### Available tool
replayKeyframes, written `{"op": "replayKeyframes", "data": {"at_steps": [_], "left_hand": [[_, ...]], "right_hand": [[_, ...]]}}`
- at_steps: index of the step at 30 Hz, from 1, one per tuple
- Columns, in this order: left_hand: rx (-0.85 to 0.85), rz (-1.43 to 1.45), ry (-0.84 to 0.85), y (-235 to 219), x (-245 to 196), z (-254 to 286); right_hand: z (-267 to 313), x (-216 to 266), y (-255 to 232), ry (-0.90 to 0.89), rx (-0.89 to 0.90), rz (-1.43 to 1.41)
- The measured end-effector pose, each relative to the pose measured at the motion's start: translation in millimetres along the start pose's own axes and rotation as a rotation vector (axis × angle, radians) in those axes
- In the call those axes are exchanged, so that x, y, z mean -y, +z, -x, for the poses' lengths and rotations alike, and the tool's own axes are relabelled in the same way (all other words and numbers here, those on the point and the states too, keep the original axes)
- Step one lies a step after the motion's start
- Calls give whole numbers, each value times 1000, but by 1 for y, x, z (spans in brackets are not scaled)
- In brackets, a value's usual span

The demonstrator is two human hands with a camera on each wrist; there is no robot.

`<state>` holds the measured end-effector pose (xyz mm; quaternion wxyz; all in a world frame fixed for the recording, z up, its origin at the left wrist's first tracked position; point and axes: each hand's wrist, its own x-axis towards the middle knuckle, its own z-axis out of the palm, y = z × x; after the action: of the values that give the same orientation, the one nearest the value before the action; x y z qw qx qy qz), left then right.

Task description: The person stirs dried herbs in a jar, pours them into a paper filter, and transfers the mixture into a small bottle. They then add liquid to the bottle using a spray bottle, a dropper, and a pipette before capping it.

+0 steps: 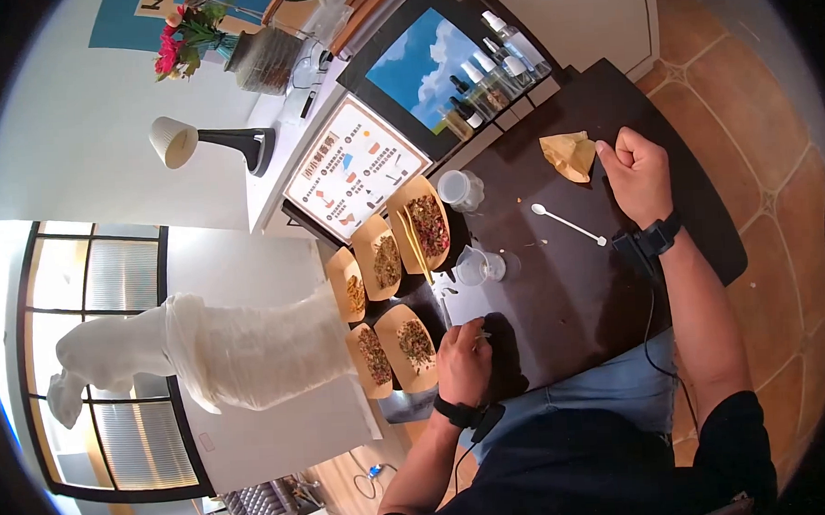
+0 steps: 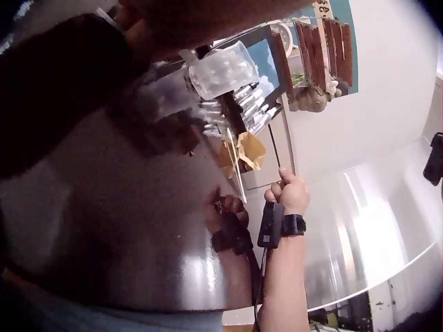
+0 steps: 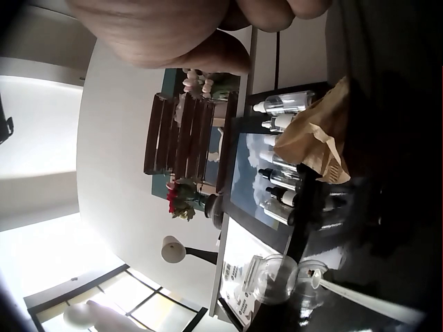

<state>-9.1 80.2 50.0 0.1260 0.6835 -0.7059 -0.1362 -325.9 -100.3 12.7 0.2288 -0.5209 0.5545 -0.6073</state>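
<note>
Head view: the left hand [image 1: 463,361] is curled at the surface's [image 1: 562,297] near edge, right of the brown paper tray of dried leaves [image 1: 414,345]; whether it grasps anything cannot be told. The right hand [image 1: 637,176] is clenched, its thumb beside the crumpled brown paper bag [image 1: 569,156], near the right edge. The white plastic spoon [image 1: 568,224] lies between the hands.

Left wrist view: the clear plastic cup [image 2: 225,69] is nearer the camera than the brown paper bag.

Right wrist view: curled fingers appear above the bag, apart from it; the spoon lies below.
</note>
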Motion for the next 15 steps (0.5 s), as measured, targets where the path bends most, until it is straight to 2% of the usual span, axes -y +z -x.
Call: {"op": "replayKeyframes", "data": {"at_steps": [12,15], "left_hand": [[10,77,-63,3,2,-8],[24,71,-81,-1,1,-8]], "right_hand": [[-2,-2,-1,-8,-28,26],[-2,-1,2,-16,1,-40]]}}
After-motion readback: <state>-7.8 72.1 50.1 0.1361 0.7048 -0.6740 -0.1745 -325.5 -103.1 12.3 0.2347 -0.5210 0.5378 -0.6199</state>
